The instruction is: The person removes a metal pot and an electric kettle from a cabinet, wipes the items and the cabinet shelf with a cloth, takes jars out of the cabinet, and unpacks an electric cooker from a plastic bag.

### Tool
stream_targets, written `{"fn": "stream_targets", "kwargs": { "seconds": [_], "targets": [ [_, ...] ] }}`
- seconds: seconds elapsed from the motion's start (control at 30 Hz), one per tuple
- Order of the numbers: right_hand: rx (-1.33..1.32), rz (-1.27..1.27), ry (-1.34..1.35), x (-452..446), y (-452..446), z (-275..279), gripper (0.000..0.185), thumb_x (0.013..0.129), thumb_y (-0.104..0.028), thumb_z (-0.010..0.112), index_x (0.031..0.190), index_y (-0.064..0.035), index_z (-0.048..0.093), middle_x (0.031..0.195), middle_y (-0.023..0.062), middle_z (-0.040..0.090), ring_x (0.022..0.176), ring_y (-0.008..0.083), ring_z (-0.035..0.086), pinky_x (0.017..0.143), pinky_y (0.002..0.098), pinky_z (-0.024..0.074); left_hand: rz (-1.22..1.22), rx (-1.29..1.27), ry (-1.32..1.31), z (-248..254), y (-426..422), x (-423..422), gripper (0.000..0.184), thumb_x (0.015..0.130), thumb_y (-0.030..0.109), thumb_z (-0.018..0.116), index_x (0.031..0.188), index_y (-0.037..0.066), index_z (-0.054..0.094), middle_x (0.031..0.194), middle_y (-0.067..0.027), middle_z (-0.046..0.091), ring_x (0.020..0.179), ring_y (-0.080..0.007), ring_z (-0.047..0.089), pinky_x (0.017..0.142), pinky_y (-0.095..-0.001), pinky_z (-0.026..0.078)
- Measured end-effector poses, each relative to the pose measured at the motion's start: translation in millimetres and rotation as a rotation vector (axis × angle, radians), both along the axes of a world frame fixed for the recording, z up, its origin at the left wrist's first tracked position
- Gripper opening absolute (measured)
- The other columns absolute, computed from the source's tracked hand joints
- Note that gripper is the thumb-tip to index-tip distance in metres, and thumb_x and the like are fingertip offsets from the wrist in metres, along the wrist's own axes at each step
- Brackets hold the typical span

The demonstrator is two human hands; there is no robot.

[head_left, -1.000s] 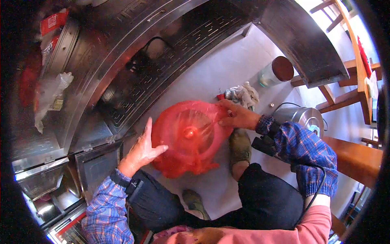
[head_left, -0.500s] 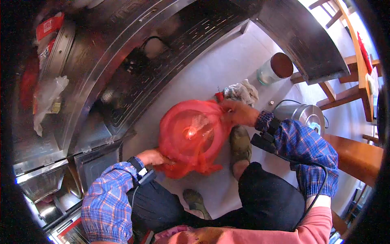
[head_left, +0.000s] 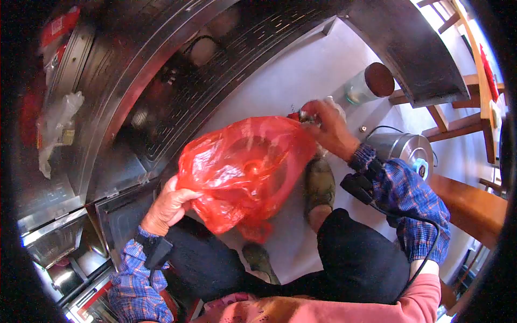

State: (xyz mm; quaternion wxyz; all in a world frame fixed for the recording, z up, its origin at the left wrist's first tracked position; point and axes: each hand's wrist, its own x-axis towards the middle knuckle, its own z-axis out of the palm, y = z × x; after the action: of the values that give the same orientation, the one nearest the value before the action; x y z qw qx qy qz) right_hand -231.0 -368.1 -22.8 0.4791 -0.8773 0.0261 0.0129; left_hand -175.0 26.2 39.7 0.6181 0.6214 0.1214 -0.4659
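A thin red plastic bag (head_left: 215,177) is spread out above the floor in front of my legs. My left hand (head_left: 171,204) is closed on its left edge, thumb on top. At its upper right corner my right hand (head_left: 331,132) pinches the bag, its fingers partly blurred. Through the film shows a round shape with a bright spot in the middle, perhaps a bin or basin, mostly hidden. The bag's lower part hangs crumpled near my left shoe (head_left: 259,261). Behind my right hand lies a pale crumpled cloth (head_left: 339,109), largely covered.
A glass jar with a brown lid (head_left: 379,79) stands on the floor (head_left: 280,86). Right of my right hand is a lidded metal pot (head_left: 401,148) beside a wooden bench (head_left: 474,207). Metal cabinets (head_left: 124,107) line the left; an open drawer (head_left: 64,242) is at lower left. Wooden chairs stand upper right.
My left hand has moved left and pulled the bag's edge outward, so the bag now stretches wide over the round shape. My right hand has shifted slightly up and right.
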Motion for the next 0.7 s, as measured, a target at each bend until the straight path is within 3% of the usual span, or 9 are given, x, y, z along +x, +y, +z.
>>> {"fn": "stream_targets", "kwargs": {
  "seconds": [0.03, 0.1, 0.17, 0.23, 0.3, 0.4, 0.5, 0.6, 0.7],
  "targets": [
    [-0.105, -0.091, -0.004, 4, 1, 18, 0.024, 0.086, -0.012, 0.067, 0.107, -0.0031, 0.061, 0.098, 0.0162, 0.065, 0.097, 0.0289, 0.065, 0.085, 0.0369, 0.0525, 0.003, -0.029, -0.043, 5, -10, -7, 0.054, 0.079, 0.003, 0.068, 0.13, 0.001, 0.051, 0.122, -0.0086, 0.063, 0.111, -0.0221, 0.062, 0.099, -0.0385, 0.049],
    [0.011, -0.008, -0.027, 5, 6, 36, 0.024, 0.085, -0.014, 0.068, 0.104, -0.0034, 0.059, 0.097, 0.0157, 0.063, 0.093, 0.0295, 0.065, 0.082, 0.0367, 0.053, 0.086, -0.112, -0.107, 8, -24, -16, 0.053, 0.082, 0.004, 0.067, 0.132, 0.001, 0.05, 0.123, -0.009, 0.063, 0.112, -0.0226, 0.061, 0.102, -0.0398, 0.047],
    [0.197, 0.506, 0.047, -1, 20, 46, 0.038, 0.081, -0.021, 0.074, 0.11, -0.004, 0.056, 0.11, 0.0179, 0.059, 0.099, 0.0349, 0.061, 0.085, 0.0411, 0.0525, 0.148, -0.197, -0.11, 7, -37, -15, 0.05, 0.084, 0.006, 0.065, 0.132, 0.001, 0.05, 0.124, -0.0091, 0.062, 0.113, -0.023, 0.061, 0.102, -0.0396, 0.046],
    [-0.275, 0.608, -0.21, -12, 42, 35, 0.054, 0.075, -0.029, 0.078, 0.116, -0.006, 0.053, 0.12, 0.0187, 0.053, 0.109, 0.0406, 0.056, 0.088, 0.0468, 0.0512, 0.232, -0.285, -0.153, 15, -60, -13, 0.044, 0.088, 0.001, 0.059, 0.131, 0.001, 0.05, 0.122, -0.0097, 0.062, 0.111, -0.0212, 0.061, 0.097, -0.0367, 0.051],
    [-0.316, 0.603, -0.135, -16, 53, 39, 0.062, 0.068, -0.038, 0.083, 0.117, -0.0129, 0.056, 0.124, 0.0148, 0.053, 0.113, 0.0377, 0.055, 0.096, 0.0465, 0.0465, 0.237, -0.311, -0.164, 13, -73, -8, 0.041, 0.09, 0.002, 0.056, 0.131, 0.001, 0.049, 0.122, -0.0093, 0.061, 0.112, -0.0215, 0.061, 0.098, -0.0371, 0.05],
    [-0.271, 0.53, -0.157, -15, 54, 35, 0.053, 0.071, -0.033, 0.081, 0.112, -0.0109, 0.057, 0.117, 0.0144, 0.056, 0.108, 0.0363, 0.058, 0.091, 0.0463, 0.0486, 0.31, -0.362, -0.114, 13, -94, -2, 0.038, 0.092, 0.002, 0.054, 0.13, 0.002, 0.051, 0.12, -0.0086, 0.061, 0.11, -0.0203, 0.061, 0.097, -0.0361, 0.051],
    [-0.392, 0.65, -0.071, -8, 37, 20, 0.054, 0.074, -0.027, 0.074, 0.12, -0.0089, 0.054, 0.108, 0.0154, 0.059, 0.103, 0.0358, 0.06, 0.084, 0.0445, 0.0536, 0.293, -0.44, -0.153, 10, -99, 12, 0.038, 0.09, 0.008, 0.061, 0.127, 0.002, 0.054, 0.119, -0.0086, 0.064, 0.108, -0.0214, 0.062, 0.098, -0.0376, 0.05],
    [-0.377, 0.424, -0.1, 0, 15, 54, 0.039, 0.075, -0.019, 0.073, 0.111, -0.0099, 0.061, 0.1, 0.0123, 0.061, 0.093, 0.0341, 0.063, 0.079, 0.0428, 0.0546, 0.244, -0.258, -0.334, 10, -99, 31, 0.036, 0.087, 0.001, 0.066, 0.121, 0.004, 0.056, 0.112, -0.0046, 0.064, 0.098, -0.0157, 0.063, 0.091, -0.0324, 0.053],
    [-0.326, 0.336, -0.071, 0, -10, 49, 0.034, 0.075, -0.016, 0.072, 0.107, -0.0092, 0.062, 0.099, 0.0132, 0.061, 0.094, 0.0362, 0.062, 0.079, 0.0436, 0.0534, 0.187, -0.095, -0.665, -3, -81, 55, 0.043, 0.087, 0.004, 0.07, 0.125, 0.002, 0.05, 0.11, -0.0079, 0.065, 0.103, -0.0145, 0.061, 0.087, -0.0304, 0.053]
  ]
}}
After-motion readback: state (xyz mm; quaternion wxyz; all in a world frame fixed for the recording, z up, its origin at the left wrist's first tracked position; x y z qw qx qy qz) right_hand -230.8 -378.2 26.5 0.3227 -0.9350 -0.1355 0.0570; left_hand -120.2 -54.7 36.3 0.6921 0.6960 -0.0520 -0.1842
